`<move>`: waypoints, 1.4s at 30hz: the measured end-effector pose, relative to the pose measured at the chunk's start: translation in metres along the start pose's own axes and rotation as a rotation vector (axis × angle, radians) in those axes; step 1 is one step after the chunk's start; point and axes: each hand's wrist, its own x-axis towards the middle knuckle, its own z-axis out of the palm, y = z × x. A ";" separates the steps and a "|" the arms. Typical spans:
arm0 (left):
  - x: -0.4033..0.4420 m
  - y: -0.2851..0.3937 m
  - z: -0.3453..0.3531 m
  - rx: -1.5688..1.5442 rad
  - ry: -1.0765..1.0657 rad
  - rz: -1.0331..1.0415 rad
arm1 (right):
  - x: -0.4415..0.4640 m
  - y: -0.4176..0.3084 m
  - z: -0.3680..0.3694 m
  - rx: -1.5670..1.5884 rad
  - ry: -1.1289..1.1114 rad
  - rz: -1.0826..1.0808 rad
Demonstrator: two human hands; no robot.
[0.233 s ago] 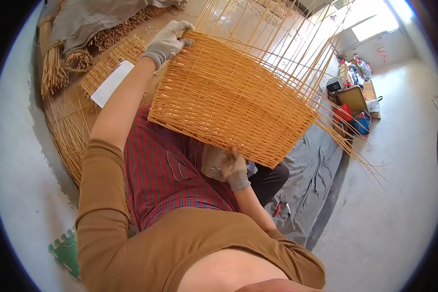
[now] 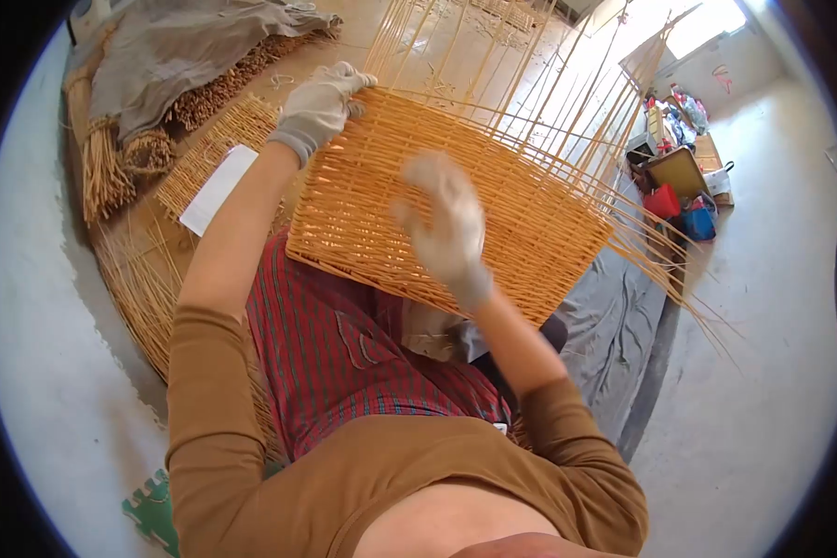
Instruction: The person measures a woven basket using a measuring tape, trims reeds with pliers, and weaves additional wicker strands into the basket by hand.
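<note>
A wicker basket (image 2: pixel 530 219), woven of orange-brown rods, tilts over my lap with one broad side facing me. Long unwoven stakes (image 2: pixel 521 70) stand up from its far edge, and loose rod ends stick out at its right corner. My left hand (image 2: pixel 321 107), in a pale work glove, is closed around the basket's upper left corner. In front of the woven side is my right hand (image 2: pixel 446 223), also gloved and somewhat blurred. Its thumb is apart from the fingers and it grips nothing; whether it touches the weave I cannot tell.
Bundles of rods (image 2: pixel 107 167) lie at the upper left, partly under a grey cloth (image 2: pixel 172 70). A flat woven panel (image 2: pixel 223 139) with a white sheet (image 2: pixel 219 191) is left of my arm. Bags and boxes (image 2: pixel 679 177) stand at the right; grey sheeting (image 2: pixel 614 307) covers the floor.
My right hand has let go of the basket's lower edge and moved up in front of its woven side. My left hand keeps its hold on the corner.
</note>
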 end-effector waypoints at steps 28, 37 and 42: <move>-0.067 0.013 0.028 0.321 0.154 0.232 | -0.184 -0.001 -0.154 0.093 -0.800 0.531; -0.216 0.153 0.167 -0.002 0.067 0.154 | -0.384 -0.127 -0.177 0.031 -0.720 1.302; -0.215 0.242 0.171 -0.450 -0.343 0.413 | -0.385 -0.103 -0.197 0.423 -0.072 1.576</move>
